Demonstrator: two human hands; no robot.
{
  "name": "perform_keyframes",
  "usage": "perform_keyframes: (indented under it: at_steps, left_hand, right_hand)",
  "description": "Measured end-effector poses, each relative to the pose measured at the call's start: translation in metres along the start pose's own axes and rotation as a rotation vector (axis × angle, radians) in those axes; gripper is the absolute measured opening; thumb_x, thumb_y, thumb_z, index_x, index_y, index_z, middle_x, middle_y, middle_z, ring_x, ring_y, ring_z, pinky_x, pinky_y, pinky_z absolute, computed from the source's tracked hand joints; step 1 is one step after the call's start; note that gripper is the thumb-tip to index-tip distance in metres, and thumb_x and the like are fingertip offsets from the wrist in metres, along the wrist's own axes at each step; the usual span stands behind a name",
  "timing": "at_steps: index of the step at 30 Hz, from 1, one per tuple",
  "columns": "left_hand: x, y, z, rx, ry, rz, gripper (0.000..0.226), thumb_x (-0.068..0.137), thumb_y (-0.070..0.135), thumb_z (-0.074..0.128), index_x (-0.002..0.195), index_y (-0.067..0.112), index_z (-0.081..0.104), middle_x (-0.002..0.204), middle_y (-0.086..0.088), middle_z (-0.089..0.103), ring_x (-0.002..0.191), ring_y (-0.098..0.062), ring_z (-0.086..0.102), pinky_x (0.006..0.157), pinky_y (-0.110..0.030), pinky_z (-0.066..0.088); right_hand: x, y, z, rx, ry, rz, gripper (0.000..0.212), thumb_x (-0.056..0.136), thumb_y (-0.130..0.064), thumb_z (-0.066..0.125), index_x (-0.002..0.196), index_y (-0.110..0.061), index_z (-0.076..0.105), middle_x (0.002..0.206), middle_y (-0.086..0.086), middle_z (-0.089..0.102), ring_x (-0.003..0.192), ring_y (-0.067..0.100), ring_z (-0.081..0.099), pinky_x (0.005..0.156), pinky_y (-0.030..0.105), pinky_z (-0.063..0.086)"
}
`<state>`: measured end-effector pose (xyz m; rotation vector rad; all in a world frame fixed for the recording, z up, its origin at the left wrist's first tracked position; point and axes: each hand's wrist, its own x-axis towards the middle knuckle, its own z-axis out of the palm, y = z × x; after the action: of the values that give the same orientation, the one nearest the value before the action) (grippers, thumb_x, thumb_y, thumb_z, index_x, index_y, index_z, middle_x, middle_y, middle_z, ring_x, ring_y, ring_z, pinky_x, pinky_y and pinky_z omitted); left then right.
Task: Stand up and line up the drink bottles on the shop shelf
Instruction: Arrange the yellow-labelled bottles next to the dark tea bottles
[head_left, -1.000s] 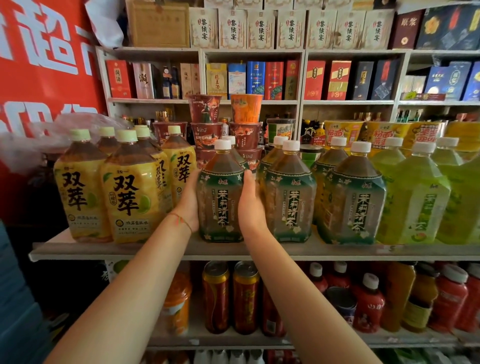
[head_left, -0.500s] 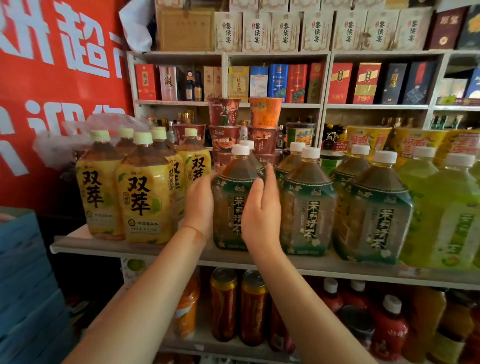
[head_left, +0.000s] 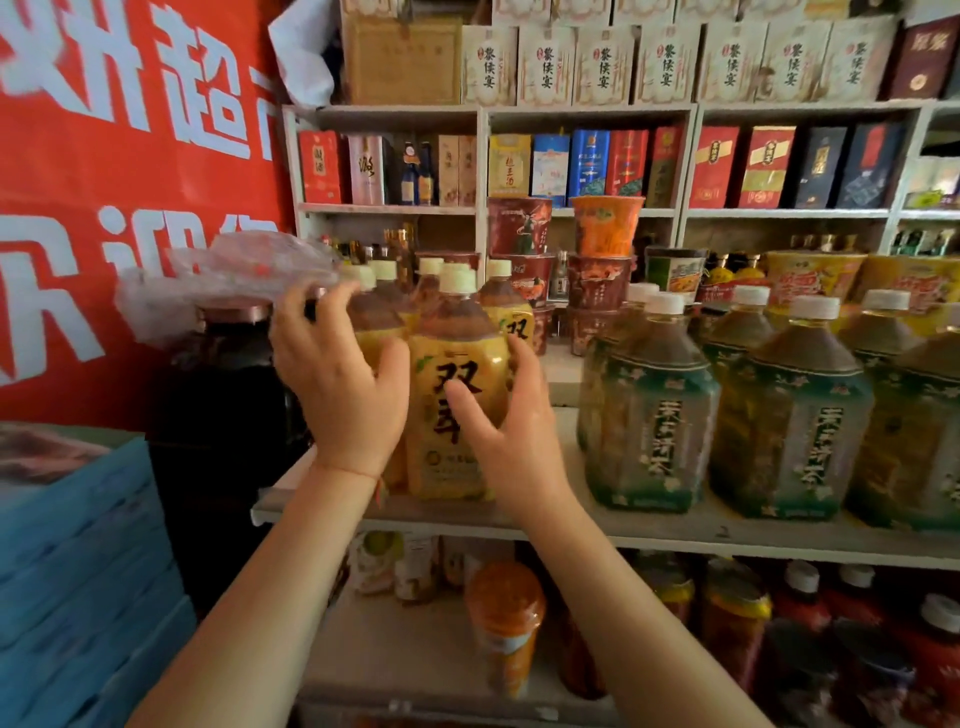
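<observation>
Both hands, left (head_left: 345, 387) and right (head_left: 511, 431), fingers spread, have shifted from the green bottle (head_left: 649, 415) to flank the yellow bottle (head_left: 457, 395).

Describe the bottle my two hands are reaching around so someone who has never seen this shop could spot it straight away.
Find the grey upper shelf beside the red banner with white characters. At its left end stands a cluster of yellow-labelled tea bottles; yours is the front yellow-labelled plastic bottle with a cream cap, between the left hand and right hand. Unlike the green-labelled bottles to the right, it bears large black characters.

One head-worn camera looks forward and slightly down, close to the shop shelf (head_left: 675, 530) front.
</observation>
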<state>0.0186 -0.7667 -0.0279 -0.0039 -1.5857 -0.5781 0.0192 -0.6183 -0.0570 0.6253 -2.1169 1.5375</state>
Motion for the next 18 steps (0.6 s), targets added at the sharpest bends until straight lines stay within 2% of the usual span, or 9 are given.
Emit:
perform_keyframes:
  at_steps: [1,3,4,6,9,12,14,16,18]
  left_hand:
    - [0.002,-0.011,-0.001,-0.064,-0.078,-0.039,0.050,0.085,0.023,0.065,0.130,0.005,0.055,0.131,-0.019,0.050,0.125,-0.033,0.047,0.107,-0.042,0.038]
    - [0.003,-0.033,-0.006,-0.268,-0.297,-0.209,0.076,0.085,0.037,0.075,0.147,0.012,0.040,0.144,-0.011,0.044,0.135,-0.021,0.042,0.111,-0.034,0.037]
    - [0.005,-0.044,-0.008,-0.348,-0.387,-0.292,0.089,0.081,0.043,0.079,0.152,0.018,0.032,0.151,-0.006,0.040,0.139,-0.017,0.038,0.113,-0.032,0.034]
    - [0.006,-0.059,-0.010,-0.396,-0.483,-0.337,0.104,0.072,0.045,0.085,0.155,0.026,0.025,0.157,0.000,0.035,0.144,-0.015,0.034,0.115,-0.034,0.032]
    - [0.011,-0.070,-0.007,-0.408,-0.499,-0.282,0.104,0.067,0.040,0.091,0.151,0.029,0.031,0.150,0.003,0.042,0.136,-0.015,0.042,0.112,-0.037,0.038]
    - [0.015,-0.082,-0.005,-0.473,-0.520,-0.265,0.098,0.063,0.047,0.089,0.144,0.030,0.037,0.140,0.004,0.050,0.128,-0.014,0.049,0.107,-0.040,0.045]
    - [0.017,-0.088,-0.005,-0.523,-0.547,-0.240,0.095,0.061,0.051,0.086,0.141,0.030,0.039,0.135,0.006,0.052,0.123,-0.011,0.052,0.105,-0.036,0.046]
    - [0.021,-0.096,-0.004,-0.561,-0.566,-0.231,0.091,0.064,0.042,0.089,0.140,0.030,0.040,0.133,0.008,0.053,0.122,-0.009,0.053,0.105,-0.034,0.046]
    - [0.025,-0.104,-0.003,-0.614,-0.610,-0.249,0.090,0.065,0.038,0.091,0.140,0.036,0.040,0.134,0.010,0.054,0.123,-0.009,0.054,0.106,-0.037,0.046]
  right_hand:
    - [0.003,0.002,0.006,0.051,0.008,0.076,0.087,0.082,-0.066,0.064,0.151,-0.027,0.027,0.143,-0.007,0.050,0.130,0.011,0.050,0.105,0.037,0.048]
    - [0.007,0.002,0.016,0.131,0.049,0.223,0.080,0.077,-0.062,0.074,0.140,-0.025,0.041,0.124,-0.010,0.062,0.115,0.011,0.061,0.092,0.034,0.055]
    - [0.008,0.002,0.021,0.143,0.074,0.265,0.074,0.076,-0.059,0.077,0.134,-0.025,0.046,0.117,-0.012,0.064,0.110,0.010,0.063,0.086,0.030,0.056]
    - [0.010,0.005,0.025,0.147,0.111,0.281,0.075,0.068,-0.064,0.079,0.127,-0.027,0.051,0.112,-0.013,0.067,0.105,0.008,0.065,0.084,0.029,0.056]
    - [0.010,0.004,0.032,0.142,0.153,0.272,0.087,0.056,-0.073,0.077,0.126,-0.028,0.055,0.113,-0.010,0.069,0.104,0.009,0.067,0.086,0.035,0.057]
    - [0.006,-0.001,0.040,0.135,0.197,0.271,0.087,0.056,-0.071,0.076,0.127,-0.027,0.055,0.112,-0.009,0.069,0.101,0.007,0.067,0.081,0.029,0.056]
    - [0.004,-0.002,0.042,0.123,0.225,0.257,0.086,0.055,-0.073,0.075,0.125,-0.027,0.057,0.110,-0.009,0.071,0.099,0.005,0.068,0.078,0.026,0.056]
    - [0.004,-0.003,0.043,0.127,0.246,0.255,0.083,0.055,-0.073,0.075,0.122,-0.027,0.059,0.107,-0.009,0.072,0.096,0.005,0.069,0.073,0.023,0.055]
    - [0.003,-0.006,0.044,0.132,0.257,0.258,0.080,0.056,-0.071,0.073,0.120,-0.026,0.061,0.105,-0.009,0.073,0.094,0.004,0.069,0.068,0.019,0.053]
